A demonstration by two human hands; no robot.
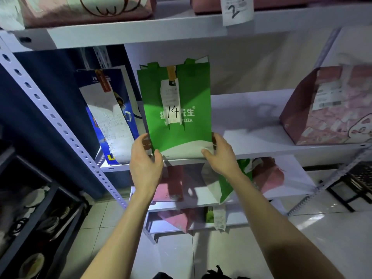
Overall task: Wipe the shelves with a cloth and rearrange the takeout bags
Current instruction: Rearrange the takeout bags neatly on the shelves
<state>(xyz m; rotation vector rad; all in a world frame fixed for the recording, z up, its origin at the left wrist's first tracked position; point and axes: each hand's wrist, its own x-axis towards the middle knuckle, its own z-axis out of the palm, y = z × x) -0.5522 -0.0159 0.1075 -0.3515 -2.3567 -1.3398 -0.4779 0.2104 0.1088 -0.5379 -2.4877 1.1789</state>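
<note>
Green non-woven fabric, printed with a pizza brand, makes up the takeout bag (pixel 177 101) at the centre of the head view. It stands upright at the front edge of the middle shelf (pixel 251 125). A receipt (pixel 172 103) marked "14" hangs down its face. The left hand (pixel 146 158) grips the lower left corner and the right hand (pixel 219 156) grips the lower right corner. Each has its thumb on the front face and its fingers curled round the side.

This looks like the rearranging step. To do it well, I would keep the base flat and level and slide the bag rather than tip it. It should sit square to the shelf edge with the numbered receipt facing out. A gap from the blue and white bag (pixel 108 117), just to its left, would stop the receipts snagging. There is bare shelf to its right, so there is room to spread the row out.

Counts:
- **Hands:** two, both on the one bag.
- **Middle shelf:** three bags, which are the blue and white one, the green one and a pink bag (pixel 326 105) at right of frame.
- **Top shelf (pixel 141 31):** two pink bags, both cut off by the upper edge, and one slip marked "2" (pixel 236 11).
- **Lower shelves:** several pink bags and at least one green one, too overlapped to count exactly.
- **Cloth:** none in sight.
</note>
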